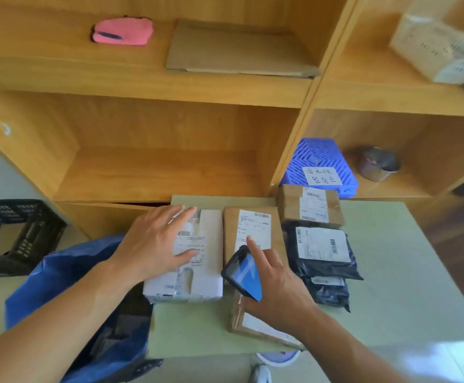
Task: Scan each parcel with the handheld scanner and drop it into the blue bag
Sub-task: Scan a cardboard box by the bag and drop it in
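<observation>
My left hand [157, 241] lies flat, fingers straight, on a white box parcel [206, 261] at the table's left edge. My right hand [277, 286] grips the handheld scanner [243, 273], a dark device with a blue screen, its index finger stretched along it toward the label of a brown cardboard parcel [253, 230]. A second brown parcel [253, 324] lies partly under my right wrist. To the right lie a small brown box [309, 204] and two black poly-bag parcels [322, 250] [327, 293]. The blue bag [68, 275] stands open below the table's left edge with dark parcels inside.
The pale green table [399, 272] stands against wooden shelves [156, 87]. A black crate [12, 233] is at the left. On the shelves are a blue basket [318, 158], a metal cup [377, 164], flat cardboard [239, 51], a pink item [123, 31] and a wrapped box [440, 48].
</observation>
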